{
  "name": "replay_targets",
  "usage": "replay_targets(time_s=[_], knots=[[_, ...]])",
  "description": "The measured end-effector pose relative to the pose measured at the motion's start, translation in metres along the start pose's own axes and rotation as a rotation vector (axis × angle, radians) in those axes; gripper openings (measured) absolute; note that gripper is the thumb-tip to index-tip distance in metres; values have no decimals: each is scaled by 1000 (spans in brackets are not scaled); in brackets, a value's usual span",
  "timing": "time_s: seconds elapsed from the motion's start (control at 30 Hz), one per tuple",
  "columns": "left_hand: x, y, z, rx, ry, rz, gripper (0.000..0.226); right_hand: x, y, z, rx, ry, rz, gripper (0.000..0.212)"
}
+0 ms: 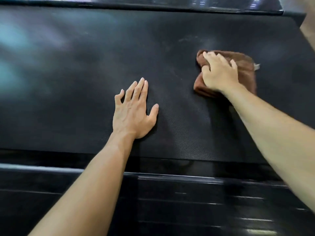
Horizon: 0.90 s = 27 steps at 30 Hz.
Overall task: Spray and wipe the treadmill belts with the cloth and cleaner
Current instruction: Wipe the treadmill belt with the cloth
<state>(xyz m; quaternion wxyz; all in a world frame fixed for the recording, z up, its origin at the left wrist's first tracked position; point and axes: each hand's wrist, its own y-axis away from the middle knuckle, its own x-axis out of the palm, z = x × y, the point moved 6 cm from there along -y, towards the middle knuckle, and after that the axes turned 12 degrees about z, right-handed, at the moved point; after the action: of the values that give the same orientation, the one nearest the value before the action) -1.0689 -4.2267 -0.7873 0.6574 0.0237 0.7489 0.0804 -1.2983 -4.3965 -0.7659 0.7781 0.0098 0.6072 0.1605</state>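
A wide black textured treadmill belt (85,82) fills most of the view. A folded brown cloth (245,65) lies on the belt at the right. My right hand (219,72) presses down on the cloth, fingers spread over its left part and gripping it. My left hand (134,109) rests flat on the bare belt near the middle, fingers apart, holding nothing. No cleaner bottle is in view.
A glossy black side rail (153,171) runs along the belt's near edge, with a dark ribbed floor or deck (187,210) below it. Another dark rail (136,7) borders the far edge. A blurred pale shape (308,31) sits at the upper right.
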Motion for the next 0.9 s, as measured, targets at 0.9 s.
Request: replay_targets(time_s=[0.9], knots=[[0,-1,2,-5,-12,1,82,13,55,15,-214,-192,-71,47]])
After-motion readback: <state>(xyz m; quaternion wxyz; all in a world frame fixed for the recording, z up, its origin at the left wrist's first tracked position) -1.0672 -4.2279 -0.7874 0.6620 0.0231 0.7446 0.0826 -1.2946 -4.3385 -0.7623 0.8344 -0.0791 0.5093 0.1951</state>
